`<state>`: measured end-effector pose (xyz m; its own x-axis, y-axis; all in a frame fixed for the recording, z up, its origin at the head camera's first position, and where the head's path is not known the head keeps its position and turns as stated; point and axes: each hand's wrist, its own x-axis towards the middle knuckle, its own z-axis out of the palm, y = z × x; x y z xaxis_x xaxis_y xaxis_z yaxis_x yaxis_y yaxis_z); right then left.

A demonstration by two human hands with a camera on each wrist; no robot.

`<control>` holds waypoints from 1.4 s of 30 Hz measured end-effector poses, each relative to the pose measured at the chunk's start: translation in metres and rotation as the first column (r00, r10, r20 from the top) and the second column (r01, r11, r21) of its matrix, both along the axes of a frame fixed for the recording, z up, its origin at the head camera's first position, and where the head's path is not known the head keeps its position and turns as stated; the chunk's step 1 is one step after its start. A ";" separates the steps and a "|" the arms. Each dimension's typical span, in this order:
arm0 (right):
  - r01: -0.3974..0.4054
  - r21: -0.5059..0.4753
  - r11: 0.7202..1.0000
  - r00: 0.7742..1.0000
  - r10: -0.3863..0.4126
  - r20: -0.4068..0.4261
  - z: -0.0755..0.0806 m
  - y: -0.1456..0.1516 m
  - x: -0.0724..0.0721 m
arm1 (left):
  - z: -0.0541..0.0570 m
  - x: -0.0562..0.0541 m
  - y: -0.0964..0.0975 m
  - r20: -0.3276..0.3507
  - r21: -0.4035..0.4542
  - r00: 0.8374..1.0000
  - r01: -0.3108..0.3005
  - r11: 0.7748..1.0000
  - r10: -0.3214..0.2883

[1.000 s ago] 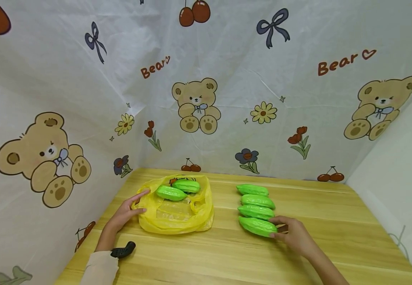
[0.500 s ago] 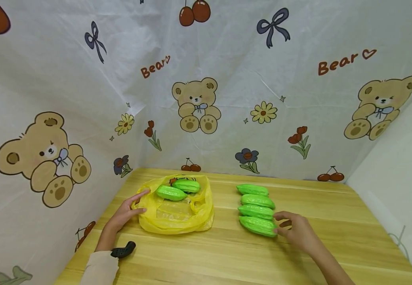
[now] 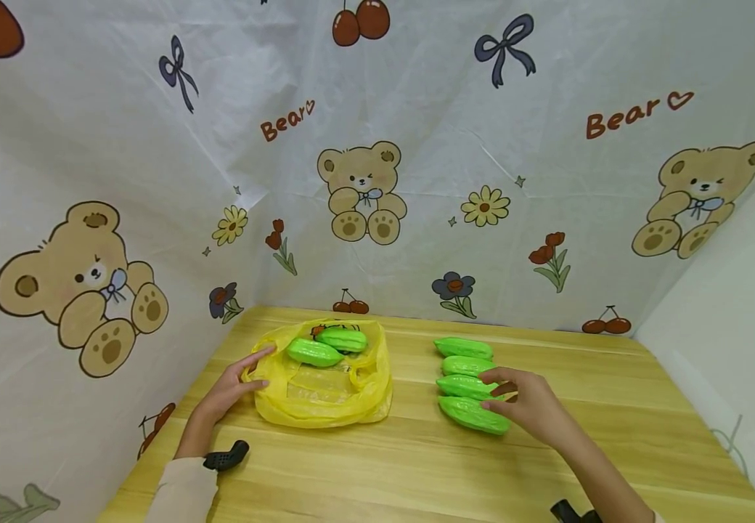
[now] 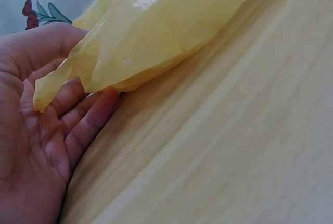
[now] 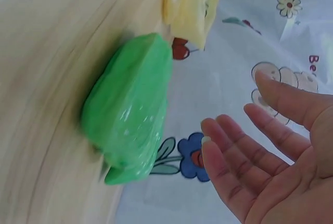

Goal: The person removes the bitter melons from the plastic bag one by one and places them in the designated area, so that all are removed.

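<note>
My left hand (image 3: 226, 392) holds the rim of a yellow plastic bag (image 3: 299, 415) at its left side. In the left wrist view a flap of the bag (image 4: 151, 41) runs between the thumb and the other fingers. Two glossy green bitter melons (image 3: 314, 353) lie inside, toward the back. Several more form a column on the right of the table, the nearest bitter melon (image 3: 469, 414) in front. Over the right ends of the front ones hovers my right hand (image 3: 531, 405), fingers spread loosely. The right wrist view shows this hand apart from a bitter melon (image 5: 127, 109), nothing in its grasp.
A light wooden table (image 3: 403, 472) carries everything. Behind and to the left hangs a white cloth (image 3: 417, 94) printed with bears, flowers and cherries. A plain white surface (image 3: 730, 327) borders the right side, with a thin cord (image 3: 733, 443) near the table edge.
My right hand first drew back slightly from the nearest bitter melon, then rose and moved left over the front ones. The left hand and the bag stayed in place.
</note>
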<state>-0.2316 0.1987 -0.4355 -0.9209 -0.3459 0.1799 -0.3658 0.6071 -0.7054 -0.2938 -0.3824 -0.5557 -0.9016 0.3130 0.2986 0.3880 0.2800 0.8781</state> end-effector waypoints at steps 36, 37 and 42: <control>-0.243 -0.094 0.965 0.968 0.236 -0.088 0.009 -0.156 -0.034 | 0.002 0.001 0.001 0.021 0.006 1.000 -0.007 1.000 0.007; -0.250 -0.094 0.964 0.966 0.242 -0.093 0.009 -0.159 -0.035 | 0.002 0.001 0.001 0.021 0.006 1.000 -0.006 1.000 0.006; -0.277 -0.104 0.955 0.960 0.269 -0.085 0.005 -0.174 -0.045 | 0.003 0.001 0.001 0.026 0.001 1.000 -0.010 1.000 0.010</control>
